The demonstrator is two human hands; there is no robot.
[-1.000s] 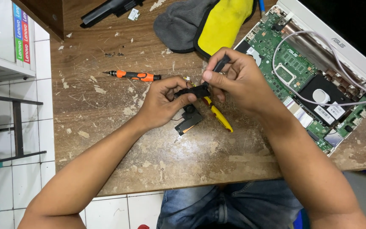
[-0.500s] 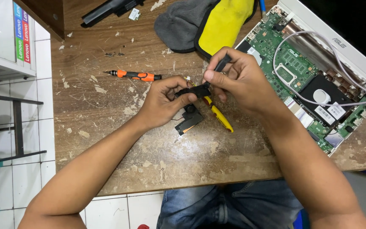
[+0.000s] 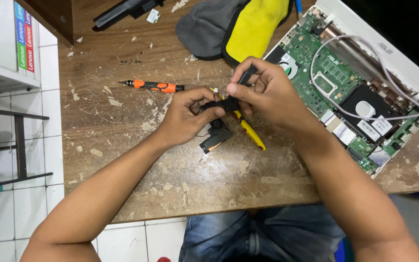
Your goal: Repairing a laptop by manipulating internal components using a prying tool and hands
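Note:
My left hand [image 3: 186,115] and my right hand [image 3: 264,91] meet over the middle of the worn wooden table [image 3: 136,160]. Both pinch a small black part [image 3: 221,104] between thumbs and fingers, held just above the table. My right fingers also grip a short black piece [image 3: 246,75] sticking up from it. Under the hands lies another small black part [image 3: 214,138] with thin wires. A yellow-handled tool [image 3: 251,133] lies on the table beneath my right hand.
An opened laptop [image 3: 350,92] with its green circuit board bare sits at the right, a white cable looped over it. An orange and black screwdriver [image 3: 155,86] lies left of the hands. A grey and yellow pouch [image 3: 233,29] and a black bar [image 3: 122,12] lie farther back.

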